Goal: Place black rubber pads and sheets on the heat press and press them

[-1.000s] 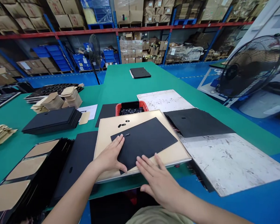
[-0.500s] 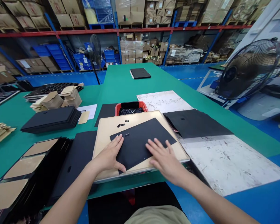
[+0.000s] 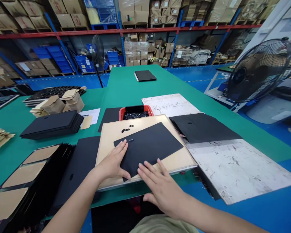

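Note:
A black rectangular sheet (image 3: 151, 145) lies at a slant on a pale tan board (image 3: 106, 139). A small oval piece (image 3: 131, 140) shows near the sheet's upper left edge. My left hand (image 3: 113, 161) rests on the left end of the sheet, fingers stretched, fingertips close to that oval. At the near edge of the sheet lies my right hand (image 3: 157, 183), fingers spread and flat, thumb off the board's front edge. Several small black oval pieces (image 3: 127, 129) sit on the board beyond the sheet.
A red basket (image 3: 149, 110) of small dark pieces stands behind the board. Black sheets (image 3: 206, 127) lie on a white stained panel (image 3: 242, 168) at right. Leftward are a black stack (image 3: 50, 123), tan card stacks (image 3: 74, 102) and black pieces with tan panels (image 3: 24, 174).
My right hand has slid toward me and left, from the sheet's right part to its near edge. My left hand and the sheet have stayed put.

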A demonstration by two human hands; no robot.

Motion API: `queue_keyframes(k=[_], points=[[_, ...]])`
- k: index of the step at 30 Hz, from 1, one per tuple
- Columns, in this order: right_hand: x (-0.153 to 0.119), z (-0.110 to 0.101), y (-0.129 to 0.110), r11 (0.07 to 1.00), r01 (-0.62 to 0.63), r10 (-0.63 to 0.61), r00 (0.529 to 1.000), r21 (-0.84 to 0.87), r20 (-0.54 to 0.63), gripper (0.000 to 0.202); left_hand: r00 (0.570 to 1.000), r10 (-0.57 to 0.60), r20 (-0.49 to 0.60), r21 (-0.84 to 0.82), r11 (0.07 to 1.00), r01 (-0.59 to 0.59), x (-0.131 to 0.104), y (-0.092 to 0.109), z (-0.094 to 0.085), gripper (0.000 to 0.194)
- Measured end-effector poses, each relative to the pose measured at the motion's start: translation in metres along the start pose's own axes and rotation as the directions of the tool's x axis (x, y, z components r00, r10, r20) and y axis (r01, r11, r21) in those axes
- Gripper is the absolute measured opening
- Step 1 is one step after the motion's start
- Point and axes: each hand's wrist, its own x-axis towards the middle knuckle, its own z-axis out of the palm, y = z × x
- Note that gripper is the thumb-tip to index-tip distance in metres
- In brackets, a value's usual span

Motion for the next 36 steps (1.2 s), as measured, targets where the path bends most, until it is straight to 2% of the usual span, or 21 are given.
queue_keyframes(k=[2, 4, 6, 8, 10, 12, 14, 15, 17, 20, 24, 29, 32, 36], points=[[-0.006, 0.005, -0.003, 1.000, -0.006, 0.006, 1.000, 0.008, -0.010, 0.070, 1.000, 0.000, 0.000, 0.008, 1.000, 0.000, 0.000, -0.001, 0.000, 0.124], [-0.014, 0.007, 0.007, 0.996, -0.084, 0.084, 0.996, -0.006, -0.008, 0.070, 1.000, 0.018, -0.001, 0.012, 1.000, -0.018, -0.001, -0.002, 0.000, 0.125], [-0.025, 0.004, 0.029, 0.979, -0.201, 0.201, 0.979, -0.025, 0.014, 0.066, 0.999, 0.043, -0.005, 0.016, 0.999, -0.043, -0.001, -0.004, 0.000, 0.126], [-0.039, -0.004, 0.057, 0.936, -0.349, 0.350, 0.935, -0.042, 0.050, 0.063, 0.998, 0.056, -0.012, 0.022, 0.998, -0.056, -0.001, -0.006, 0.001, 0.126], [-0.053, -0.016, 0.085, 0.846, -0.530, 0.533, 0.843, -0.062, 0.065, 0.060, 0.998, 0.056, -0.016, 0.030, 0.998, -0.055, 0.001, -0.007, 0.002, 0.125], [-0.062, -0.027, 0.107, 0.717, -0.696, 0.697, 0.717, -0.043, 0.017, 0.061, 0.999, 0.051, -0.015, 0.037, 0.998, -0.051, 0.002, -0.008, 0.002, 0.126], [-0.065, -0.036, 0.120, 0.611, -0.786, 0.791, 0.610, 0.098, -0.037, 0.062, 0.999, 0.052, -0.014, 0.040, 0.998, -0.051, 0.004, -0.008, 0.002, 0.125], [-0.064, -0.039, 0.124, 0.569, -0.796, 0.818, 0.574, 0.205, -0.044, 0.063, 0.998, 0.055, -0.015, 0.038, 0.998, -0.055, 0.005, -0.007, 0.001, 0.125], [-0.060, -0.043, 0.126, 0.498, -0.767, 0.843, 0.538, 0.405, -0.016, 0.061, 0.997, 0.074, -0.019, 0.033, 0.997, -0.073, 0.007, -0.003, 0.000, 0.124], [-0.050, -0.042, 0.127, 0.398, -0.706, 0.859, 0.511, 0.586, 0.032, 0.048, 0.994, 0.107, -0.018, 0.034, 0.994, -0.106, 0.012, 0.006, -0.002, 0.121], [-0.043, -0.039, 0.131, 0.237, -0.578, 0.910, 0.413, 0.781, 0.029, 0.037, 0.997, 0.080, 0.021, 0.050, 0.995, -0.081, 0.020, 0.023, -0.004, 0.120], [-0.043, -0.040, 0.139, 0.034, -0.294, 0.953, 0.297, 0.955, 0.058, 0.034, 0.996, 0.093, 0.016, 0.066, 0.993, -0.094, 0.034, 0.039, -0.004, 0.118], [-0.041, -0.045, 0.157, -0.019, -0.180, 0.974, 0.219, 0.983, 0.059, 0.033, 0.996, 0.084, -0.004, 0.030, 0.996, -0.084, 0.045, 0.048, -0.006, 0.108], [-0.055, -0.066, 0.204, -0.028, -0.095, 0.995, 0.089, 0.995, 0.036, 0.032, 0.990, 0.126, -0.065, -0.023, 0.992, -0.128, 0.049, 0.058, -0.006, 0.089]])
